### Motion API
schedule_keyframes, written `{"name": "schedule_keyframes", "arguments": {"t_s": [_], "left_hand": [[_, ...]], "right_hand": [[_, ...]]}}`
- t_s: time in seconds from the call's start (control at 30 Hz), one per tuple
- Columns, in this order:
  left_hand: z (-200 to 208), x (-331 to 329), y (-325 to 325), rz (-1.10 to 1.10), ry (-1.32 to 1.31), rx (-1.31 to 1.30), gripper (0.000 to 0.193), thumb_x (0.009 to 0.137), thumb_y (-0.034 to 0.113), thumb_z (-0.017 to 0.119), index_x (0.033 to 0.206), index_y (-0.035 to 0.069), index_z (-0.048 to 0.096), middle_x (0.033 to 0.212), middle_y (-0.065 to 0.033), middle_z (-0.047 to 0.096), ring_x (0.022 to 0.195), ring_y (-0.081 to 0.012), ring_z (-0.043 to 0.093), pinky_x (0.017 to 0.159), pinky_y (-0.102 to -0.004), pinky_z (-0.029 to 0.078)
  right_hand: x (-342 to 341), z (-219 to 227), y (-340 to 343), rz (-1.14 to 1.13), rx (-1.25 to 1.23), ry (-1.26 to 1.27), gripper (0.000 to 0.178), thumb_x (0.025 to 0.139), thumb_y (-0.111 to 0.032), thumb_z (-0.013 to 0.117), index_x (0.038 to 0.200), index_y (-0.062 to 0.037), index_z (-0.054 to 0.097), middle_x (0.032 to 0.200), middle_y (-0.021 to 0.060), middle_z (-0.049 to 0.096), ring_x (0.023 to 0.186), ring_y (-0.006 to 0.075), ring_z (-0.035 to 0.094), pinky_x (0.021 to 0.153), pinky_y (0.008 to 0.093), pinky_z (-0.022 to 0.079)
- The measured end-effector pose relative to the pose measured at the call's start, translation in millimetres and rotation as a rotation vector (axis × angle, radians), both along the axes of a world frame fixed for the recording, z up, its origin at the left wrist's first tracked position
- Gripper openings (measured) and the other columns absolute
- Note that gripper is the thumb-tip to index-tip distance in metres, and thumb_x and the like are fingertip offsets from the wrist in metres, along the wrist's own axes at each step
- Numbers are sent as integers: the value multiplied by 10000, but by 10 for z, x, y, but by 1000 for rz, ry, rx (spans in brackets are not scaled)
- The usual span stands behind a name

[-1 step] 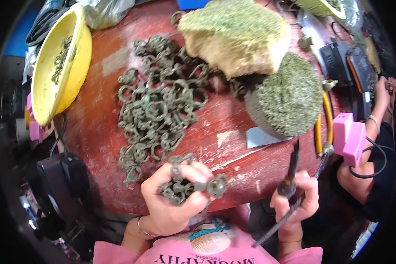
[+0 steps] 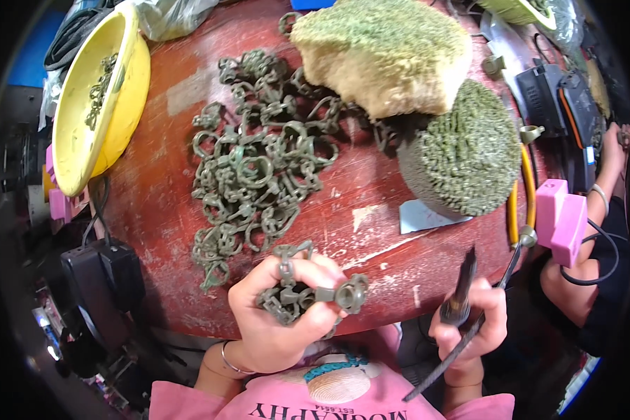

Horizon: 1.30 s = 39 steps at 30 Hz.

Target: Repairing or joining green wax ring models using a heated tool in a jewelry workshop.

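Observation:
My left hand (image 2: 280, 322), at the near edge of the table, is closed around a bunch of grey-green ring-shaped castings (image 2: 287, 297). One round, cup-like end sticks out past the thumb, and another ring stands up by the forefinger. My right hand (image 2: 472, 322) is closed on a dark, pointed, pen-like tool (image 2: 457, 297) with its tip up; its exact kind I cannot make out. Through the same hand passes a dark braided cord or rod (image 2: 437, 367). Beyond my left hand lies a heap of similar ring castings (image 2: 252, 168) on the red table (image 2: 350, 266).
A round green-grey block (image 2: 469, 154) and a shaggy, yellowish block (image 2: 385, 56) stand at the back right. A yellow bowl (image 2: 129, 133) holds small pieces. Yellow hoses (image 2: 528, 189) and a pink block (image 2: 563, 220) lie right. Another person's arm (image 2: 602, 210) is far right.
The whole view has shifted slightly. The tip of the tool in my right hand has come a little lower and nearer to me. My left hand keeps its hold on the castings.

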<state>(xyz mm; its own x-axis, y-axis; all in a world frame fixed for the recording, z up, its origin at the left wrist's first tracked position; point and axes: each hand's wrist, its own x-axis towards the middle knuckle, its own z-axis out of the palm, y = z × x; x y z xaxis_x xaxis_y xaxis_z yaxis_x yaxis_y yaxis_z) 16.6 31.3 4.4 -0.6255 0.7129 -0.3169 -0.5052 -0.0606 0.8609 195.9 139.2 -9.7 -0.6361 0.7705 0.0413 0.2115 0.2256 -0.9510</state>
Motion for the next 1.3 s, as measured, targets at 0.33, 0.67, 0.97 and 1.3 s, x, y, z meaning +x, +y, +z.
{"name": "schedule_keyframes", "arguments": {"t_s": [0.33,0.67,0.97,1.3], "left_hand": [[-82,-17,-55,29,46,-55,187,659,-101,569,813,-29,492,802,-129,549,722,-146,524,639,-275,439],[-68,-32,-39,55,8,-27,182,680,-90,543,842,-29,486,808,-130,538,720,-130,510,623,-255,440],[-82,-23,-38,75,8,-38,176,686,-85,538,843,-32,481,833,-136,533,723,-130,505,626,-256,439],[-63,-13,-24,104,-20,-38,167,680,-84,542,830,-34,485,819,-130,537,750,-139,508,643,-263,434]], "right_hand": [[-97,-51,-7,364,91,-43,456,583,-178,798,795,4,438,661,97,559,485,147,561,440,235,454],[-140,-39,-29,377,135,-77,445,561,-169,810,742,-17,433,647,95,543,497,170,572,447,250,457],[-127,-42,-39,364,161,-103,450,550,-168,815,743,-18,438,651,93,539,502,180,571,455,258,462],[-131,-32,-37,371,178,-125,455,556,-181,813,747,-12,437,643,95,542,504,181,570,456,258,466]]}}
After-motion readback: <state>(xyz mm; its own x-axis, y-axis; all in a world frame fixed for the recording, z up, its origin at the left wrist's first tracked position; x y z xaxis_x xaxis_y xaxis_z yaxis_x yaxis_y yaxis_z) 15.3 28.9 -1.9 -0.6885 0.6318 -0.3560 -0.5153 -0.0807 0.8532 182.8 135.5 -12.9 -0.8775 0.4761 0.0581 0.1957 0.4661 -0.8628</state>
